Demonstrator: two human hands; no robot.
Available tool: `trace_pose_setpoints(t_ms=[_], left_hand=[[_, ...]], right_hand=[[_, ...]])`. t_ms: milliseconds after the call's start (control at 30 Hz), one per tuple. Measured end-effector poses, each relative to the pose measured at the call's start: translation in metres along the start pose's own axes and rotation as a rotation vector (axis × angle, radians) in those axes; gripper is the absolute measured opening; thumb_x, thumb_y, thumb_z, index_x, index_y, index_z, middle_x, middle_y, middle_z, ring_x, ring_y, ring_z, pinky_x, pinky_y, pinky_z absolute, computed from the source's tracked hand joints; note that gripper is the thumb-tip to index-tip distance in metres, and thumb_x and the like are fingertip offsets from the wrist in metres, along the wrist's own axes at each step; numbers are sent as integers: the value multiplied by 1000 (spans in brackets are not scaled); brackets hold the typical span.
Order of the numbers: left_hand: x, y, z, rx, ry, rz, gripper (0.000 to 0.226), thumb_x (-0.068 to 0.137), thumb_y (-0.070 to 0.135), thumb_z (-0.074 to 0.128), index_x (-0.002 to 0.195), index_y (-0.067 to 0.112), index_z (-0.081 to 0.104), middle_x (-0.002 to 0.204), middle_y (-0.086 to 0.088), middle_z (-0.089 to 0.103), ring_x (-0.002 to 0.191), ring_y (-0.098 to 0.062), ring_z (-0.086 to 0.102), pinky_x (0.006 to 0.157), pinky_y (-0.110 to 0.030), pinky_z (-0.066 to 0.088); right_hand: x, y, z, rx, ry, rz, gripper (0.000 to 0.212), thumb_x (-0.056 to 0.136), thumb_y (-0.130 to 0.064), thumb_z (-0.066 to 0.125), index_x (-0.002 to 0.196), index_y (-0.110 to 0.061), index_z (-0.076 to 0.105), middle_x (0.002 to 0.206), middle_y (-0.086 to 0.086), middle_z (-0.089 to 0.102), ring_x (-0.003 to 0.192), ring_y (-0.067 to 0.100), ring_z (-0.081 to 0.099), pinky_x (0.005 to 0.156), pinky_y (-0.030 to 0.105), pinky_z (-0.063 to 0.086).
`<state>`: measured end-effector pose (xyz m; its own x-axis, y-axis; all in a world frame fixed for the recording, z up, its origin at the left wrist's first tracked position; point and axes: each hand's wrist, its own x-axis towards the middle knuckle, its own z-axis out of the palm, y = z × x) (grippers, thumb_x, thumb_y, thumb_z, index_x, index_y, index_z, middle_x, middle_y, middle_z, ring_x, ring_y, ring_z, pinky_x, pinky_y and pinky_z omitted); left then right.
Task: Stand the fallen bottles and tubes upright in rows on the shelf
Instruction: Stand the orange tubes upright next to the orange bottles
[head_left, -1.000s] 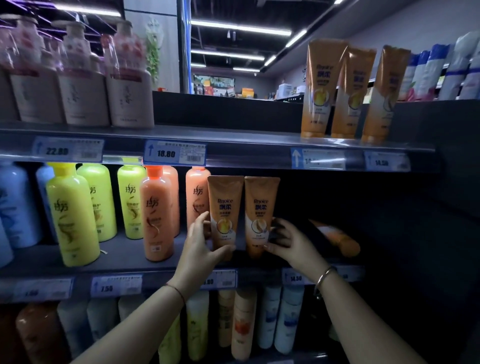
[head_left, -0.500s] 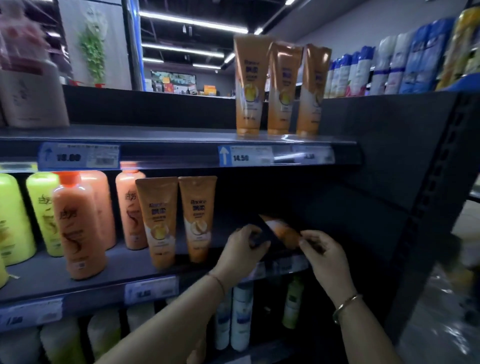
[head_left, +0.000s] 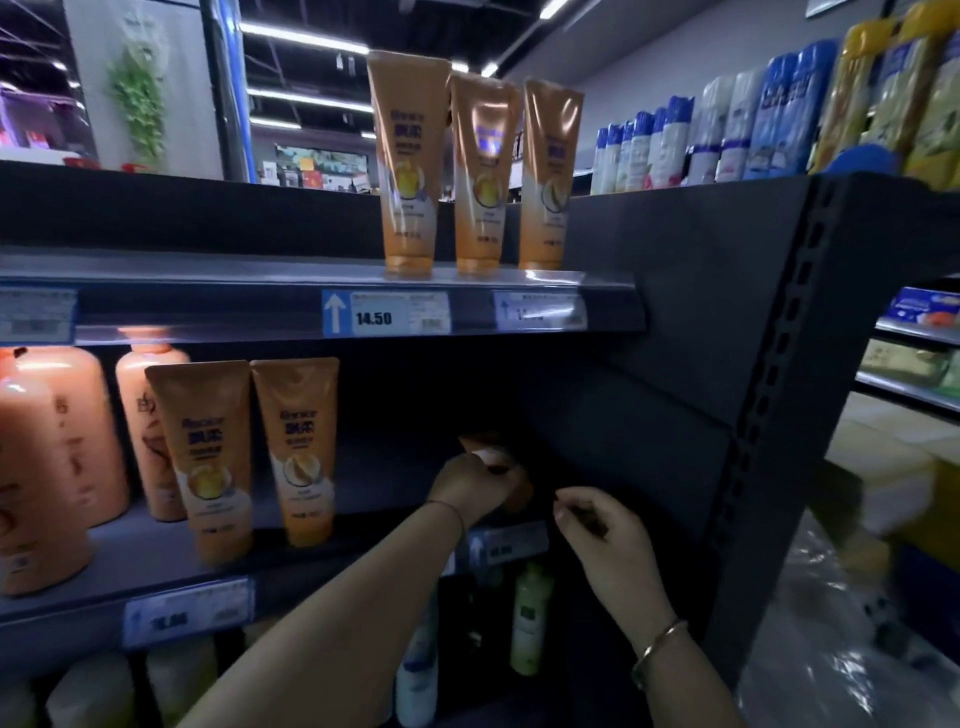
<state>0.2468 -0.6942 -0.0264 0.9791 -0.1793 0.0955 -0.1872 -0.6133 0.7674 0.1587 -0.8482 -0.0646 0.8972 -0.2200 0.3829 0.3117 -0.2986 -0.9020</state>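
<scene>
Deep in the dark right part of the middle shelf (head_left: 363, 525), my left hand (head_left: 467, 486) grips an orange tube (head_left: 519, 488); most of that tube is hidden behind the hand. My right hand (head_left: 602, 530) hovers just right of it at the shelf's front edge, fingers loosely curled and holding nothing. Two orange tubes (head_left: 208, 457) (head_left: 301, 447) stand upright at the front, left of my hands. On the top shelf three more orange tubes (head_left: 410, 166) stand in a row.
Peach bottles (head_left: 57, 447) fill the middle shelf's left side. A dark side panel (head_left: 753, 395) closes the shelf on the right. White and green bottles (head_left: 530, 618) stand on the lower shelf. Price tags (head_left: 387, 314) line the shelf edges.
My view swung right. Both hands left the two upright tubes and reached to the fallen tube at the right. My left hand now grips it further back; my right hand has come off it.
</scene>
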Motion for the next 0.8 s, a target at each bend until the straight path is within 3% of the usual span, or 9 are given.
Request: trace_pose_setpoints(t_ms=[67, 133, 267, 400, 500, 600, 700, 800], left_hand=[[3, 5, -5, -32, -73, -80, 25, 91, 32, 52, 100, 15, 67, 104, -3, 69, 102, -20, 62, 76, -14, 48], [6, 7, -10, -75, -90, -179, 28, 87, 40, 55, 76, 14, 60, 83, -5, 66, 75, -19, 62, 51, -16, 46], [8, -2, -17, -125, -59, -227, 40, 81, 42, 64, 84, 3, 64, 73, -6, 64, 60, -14, 60, 39, -16, 40], [-1, -11, -21, -132, 2, -204, 50, 77, 48, 66, 87, -1, 68, 72, -8, 66, 65, -20, 62, 54, -23, 45], [-19, -25, -20, -100, 121, -101, 29, 86, 31, 61, 82, 3, 65, 68, -4, 63, 61, -17, 57, 53, -25, 41], [-42, -37, -21, -188, 220, 52, 14, 89, 23, 60, 97, 12, 63, 86, -1, 66, 74, -13, 61, 64, -25, 47], [-64, -46, -17, -198, 287, 166, 30, 87, 31, 63, 114, 18, 59, 104, 4, 63, 92, -10, 62, 78, -25, 52], [-86, -54, -24, -229, 388, 221, 38, 85, 26, 68, 119, 24, 52, 109, 12, 54, 100, -1, 56, 84, -16, 49]], right_hand=[[3, 0, 3, -4, -19, -11, 20, 88, -10, 66, 92, -30, 69, 91, -10, 72, 87, -2, 65, 75, 9, 49], [5, -1, 5, 11, -40, -11, 21, 88, -9, 65, 91, -29, 69, 89, -10, 72, 85, -4, 65, 76, 10, 49], [10, 1, 8, 19, -39, -21, 23, 87, -10, 66, 88, -33, 68, 90, -10, 72, 86, -3, 65, 75, 7, 48], [12, 2, 11, 13, -63, -13, 20, 88, -13, 66, 90, -33, 69, 93, -11, 71, 89, -3, 64, 76, 10, 48], [16, 0, 22, 19, -85, 10, 16, 88, -18, 66, 96, -31, 68, 96, -10, 70, 89, -1, 64, 74, 12, 49], [22, -10, 40, 93, -113, 57, 23, 88, -25, 67, 111, -26, 64, 98, -4, 71, 91, 4, 66, 76, 15, 50], [26, -24, 59, 175, -176, 91, 26, 86, -34, 68, 109, -21, 67, 94, -3, 73, 91, 7, 69, 78, 20, 51], [28, -31, 83, 240, -191, 118, 28, 80, -31, 76, 103, -17, 70, 96, 1, 76, 92, 13, 72, 85, 33, 56]])
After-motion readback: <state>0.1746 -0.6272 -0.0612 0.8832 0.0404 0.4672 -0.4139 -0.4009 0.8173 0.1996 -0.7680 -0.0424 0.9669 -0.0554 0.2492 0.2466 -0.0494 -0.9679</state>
